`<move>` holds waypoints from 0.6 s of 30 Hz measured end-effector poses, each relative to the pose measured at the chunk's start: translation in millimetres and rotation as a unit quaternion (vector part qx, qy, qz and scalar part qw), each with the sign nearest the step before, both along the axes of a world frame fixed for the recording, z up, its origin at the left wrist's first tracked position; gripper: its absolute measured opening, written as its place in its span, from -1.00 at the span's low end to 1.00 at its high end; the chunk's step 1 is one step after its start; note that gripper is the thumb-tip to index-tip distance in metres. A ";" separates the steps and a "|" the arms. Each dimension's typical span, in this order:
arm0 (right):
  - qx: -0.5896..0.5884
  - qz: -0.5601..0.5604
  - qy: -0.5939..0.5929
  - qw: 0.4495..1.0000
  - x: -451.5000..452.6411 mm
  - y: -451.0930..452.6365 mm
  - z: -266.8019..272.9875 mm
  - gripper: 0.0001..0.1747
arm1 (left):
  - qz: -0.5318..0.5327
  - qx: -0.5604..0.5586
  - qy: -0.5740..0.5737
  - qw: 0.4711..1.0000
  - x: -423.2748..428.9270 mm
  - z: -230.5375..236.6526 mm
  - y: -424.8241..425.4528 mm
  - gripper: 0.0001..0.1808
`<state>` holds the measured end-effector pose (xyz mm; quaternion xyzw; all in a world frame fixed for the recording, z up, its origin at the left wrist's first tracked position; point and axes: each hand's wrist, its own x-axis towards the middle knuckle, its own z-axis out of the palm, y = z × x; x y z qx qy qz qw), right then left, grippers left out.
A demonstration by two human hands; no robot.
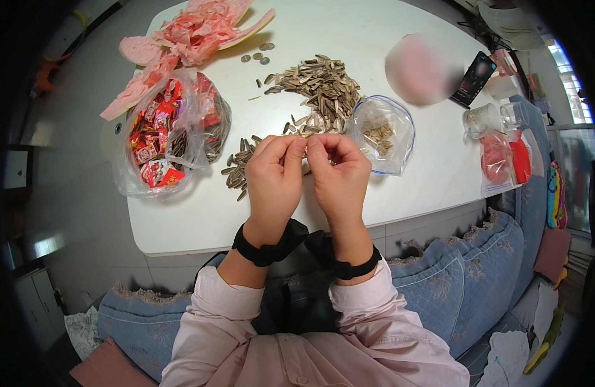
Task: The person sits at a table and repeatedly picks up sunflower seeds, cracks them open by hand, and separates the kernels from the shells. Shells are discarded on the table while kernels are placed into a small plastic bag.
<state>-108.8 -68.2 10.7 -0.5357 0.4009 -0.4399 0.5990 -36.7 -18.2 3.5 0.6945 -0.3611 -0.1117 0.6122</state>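
My left hand (274, 176) and my right hand (341, 167) meet fingertip to fingertip over the table. Thumbs and forefingers pinch what looks like a sunflower seed (305, 151), mostly hidden by the fingers. Just beyond them spreads a heap of striped sunflower seeds (326, 84), with paler shells or seeds along its near edge. More sunflower seeds (237, 167) lie left of my left hand. Right of my right hand, a clear zip bag (399, 133) with a blue-edged mouth stands open, pale shelled kernels (378, 138) inside it.
On the white table (181, 222), a plastic bag (157, 140) holds red-wrapped sweets. Pink fruit peel (191, 34), several coins (258, 57) and a blurred pink round object (418, 70) lie farther back. A phone (474, 80), glass jars (481, 120) and red packets (508, 157) line the right side.
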 end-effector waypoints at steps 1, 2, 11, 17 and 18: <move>0.010 -0.002 -0.006 1.000 0.3 0.3 0.5 -0.93 | 0.002 -0.004 -0.002 1.000 -0.6 0.1 -0.6 -0.86; 0.030 -0.008 -0.007 0.999 0.2 0.3 1.2 -0.93 | 0.005 -0.008 -0.007 1.000 -1.0 0.1 -0.8 -0.85; -0.067 -0.202 0.040 0.976 -36.5 -34.9 20.4 -0.88 | -0.063 0.017 0.164 0.984 -8.0 1.3 -0.1 -0.81; -0.057 -0.216 0.025 0.974 -50.1 -46.7 20.4 -0.85 | -0.122 0.049 0.163 0.978 -4.9 -3.0 -0.2 -0.81; -0.062 -0.213 0.017 0.975 -50.2 -45.9 21.2 -0.85 | -0.117 0.044 0.131 0.983 -2.5 -3.6 0.7 -0.83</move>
